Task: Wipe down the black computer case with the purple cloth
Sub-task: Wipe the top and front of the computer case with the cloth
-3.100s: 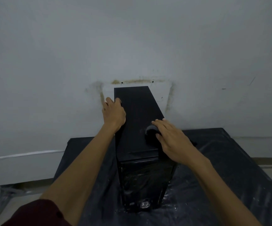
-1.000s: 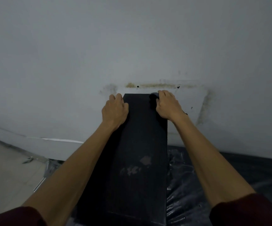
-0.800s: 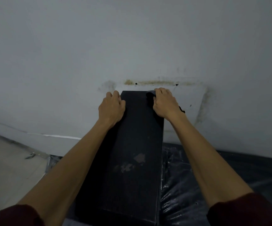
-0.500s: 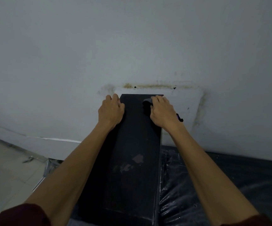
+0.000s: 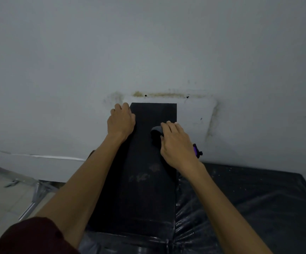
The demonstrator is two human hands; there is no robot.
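Note:
The black computer case (image 5: 145, 195) stands upright in the middle, its top panel facing me and its far end near the wall. My left hand (image 5: 121, 121) rests on the far left edge of the top, fingers curled over the side. My right hand (image 5: 176, 143) presses the dark purple cloth (image 5: 156, 133) flat against the top panel on its right side. The cloth shows at my fingertips, and a purple scrap of it sticks out below my wrist. A few pale smudges mark the panel nearer to me.
Shiny black plastic sheeting (image 5: 249, 208) covers the table under and to the right of the case. A stained grey wall (image 5: 167, 52) rises just behind it. Pale floor (image 5: 0, 195) and a metal table leg (image 5: 36, 191) show at the lower left.
My right hand has slid the cloth back toward me from the far right corner of the top panel. My left hand has stayed on the far left edge.

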